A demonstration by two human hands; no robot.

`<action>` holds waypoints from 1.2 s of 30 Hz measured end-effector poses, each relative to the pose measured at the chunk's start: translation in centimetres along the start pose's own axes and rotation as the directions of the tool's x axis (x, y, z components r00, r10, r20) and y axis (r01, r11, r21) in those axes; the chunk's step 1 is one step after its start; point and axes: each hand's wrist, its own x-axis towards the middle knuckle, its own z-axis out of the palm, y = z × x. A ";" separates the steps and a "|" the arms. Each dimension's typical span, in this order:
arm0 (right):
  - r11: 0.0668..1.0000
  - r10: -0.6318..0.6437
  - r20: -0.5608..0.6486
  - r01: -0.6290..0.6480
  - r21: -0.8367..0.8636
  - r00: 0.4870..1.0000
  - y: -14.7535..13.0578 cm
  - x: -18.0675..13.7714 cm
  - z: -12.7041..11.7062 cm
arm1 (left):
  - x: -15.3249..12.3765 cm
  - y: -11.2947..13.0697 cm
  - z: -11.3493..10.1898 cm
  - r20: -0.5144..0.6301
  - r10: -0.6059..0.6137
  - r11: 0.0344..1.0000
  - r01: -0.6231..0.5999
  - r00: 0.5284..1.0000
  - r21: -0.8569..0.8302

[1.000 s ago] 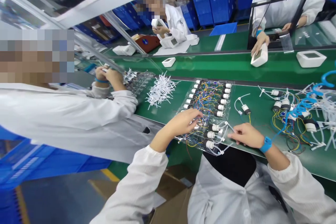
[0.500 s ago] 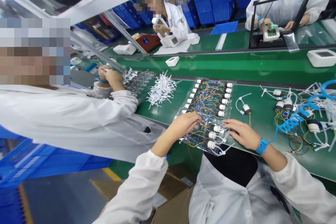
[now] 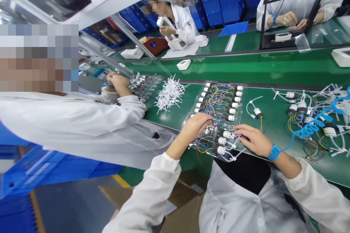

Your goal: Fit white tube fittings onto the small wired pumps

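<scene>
A clear plastic tray (image 3: 237, 117) holds two rows of small white-capped pump parts with tangled coloured wires. It lies on the green bench at its near edge. My left hand (image 3: 197, 126) rests on the tray's near left part, fingers curled down among the wires. My right hand (image 3: 253, 139), with a blue wrist strap (image 3: 273, 151), lies on the tray's near right corner, fingers stretched toward a white-capped part (image 3: 222, 140). What the left fingers hold, if anything, is hidden.
A single pump with tube (image 3: 257, 112) lies right of the tray. Several wired pumps and white tubes (image 3: 308, 113) and a blue coiled cord (image 3: 311, 126) sit further right. A pile of white tube fittings (image 3: 169, 93) lies left. A person in white (image 3: 82, 123) works at my left.
My right hand has moved left from the bench onto the tray's near right corner. My left hand has stayed on the tray's left part, shifting only slightly.
</scene>
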 end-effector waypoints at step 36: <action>0.993 0.083 -0.016 -0.082 0.084 0.996 -1.9 1.1 0.6 | 2.9 5.7 0.5 0.432 0.172 0.982 -0.122 0.885 -0.142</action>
